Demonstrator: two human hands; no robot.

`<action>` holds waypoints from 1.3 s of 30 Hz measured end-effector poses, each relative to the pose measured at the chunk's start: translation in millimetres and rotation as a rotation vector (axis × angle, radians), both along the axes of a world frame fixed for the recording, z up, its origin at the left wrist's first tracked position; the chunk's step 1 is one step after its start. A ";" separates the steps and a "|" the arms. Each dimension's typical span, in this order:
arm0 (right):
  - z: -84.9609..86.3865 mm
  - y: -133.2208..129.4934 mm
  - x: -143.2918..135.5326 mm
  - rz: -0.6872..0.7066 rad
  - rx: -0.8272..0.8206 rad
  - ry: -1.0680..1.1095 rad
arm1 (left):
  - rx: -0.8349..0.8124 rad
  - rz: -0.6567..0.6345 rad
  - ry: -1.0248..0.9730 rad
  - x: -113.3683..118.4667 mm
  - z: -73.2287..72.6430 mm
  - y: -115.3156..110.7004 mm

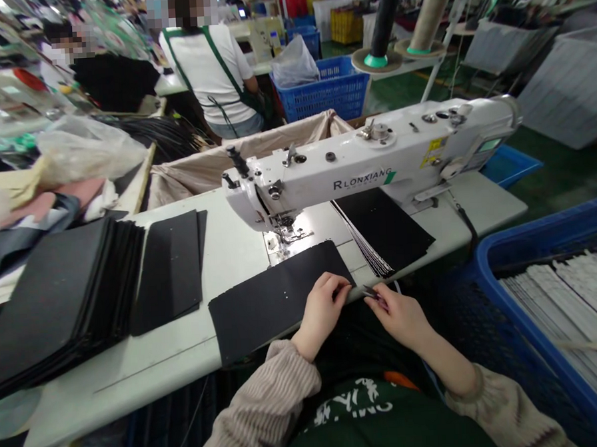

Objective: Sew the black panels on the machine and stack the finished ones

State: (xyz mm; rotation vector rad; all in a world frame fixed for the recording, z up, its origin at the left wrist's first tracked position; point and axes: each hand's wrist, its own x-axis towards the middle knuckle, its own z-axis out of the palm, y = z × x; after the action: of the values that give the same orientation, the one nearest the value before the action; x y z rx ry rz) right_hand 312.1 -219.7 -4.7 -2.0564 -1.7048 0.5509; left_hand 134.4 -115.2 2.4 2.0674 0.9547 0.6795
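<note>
- Pinching the edge of a black panel [262,292] near its right corner: the left hand [326,309], its fingers drawn in narrow.
- Right hand [401,315], just beside the left: fingers closed around a small pointed metal tool [372,292], tip directed toward the panel's corner; its handle mostly hidden.
- Black panel: lying flat at the near edge of the pale worktop [236,237], in front of the needle area; small pale marks near its middle.
- Sewing machine [350,157]: white, lettered "RLONXIANG", yellow labels, standing across the worktop behind the panel.
- Fanned stack of black pieces [389,225]: pale edges showing, right of the panel, partly beneath the machine's arm.
- Small pile of black panels [168,270]: left of the held panel, slightly askew.
- Tall stack of black panels [51,283]: farther left, beside the small pile.
- Blue basket [489,240]: at the right, containing bundled whitish pieces [577,302].
- Thread cones, one black [387,22], one greyish [430,16]: upright on a stand behind the machine.
- Blue crate [321,92]: beyond the machine, a clear plastic bag [295,63] in it.
- Co-worker [215,74]: white top, green apron straps, back turned.
</note>
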 end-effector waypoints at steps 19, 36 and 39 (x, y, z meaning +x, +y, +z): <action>8.8 27.0 -0.5 0.065 0.094 -0.100 | 0.088 -0.187 0.087 -118.5 23.5 -7.1; 51.8 63.0 -6.3 0.084 0.149 0.495 | -0.421 0.737 -0.257 -243.0 59.4 -31.4; 60.9 67.6 -7.2 0.049 0.113 0.569 | -0.609 0.771 -0.432 -231.6 75.2 -32.4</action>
State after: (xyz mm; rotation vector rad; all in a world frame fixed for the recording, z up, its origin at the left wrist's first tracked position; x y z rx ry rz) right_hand 305.0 -152.1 56.2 -1.5782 -1.4059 0.9267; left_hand -97.2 -147.5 77.6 0.9381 1.4699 1.0086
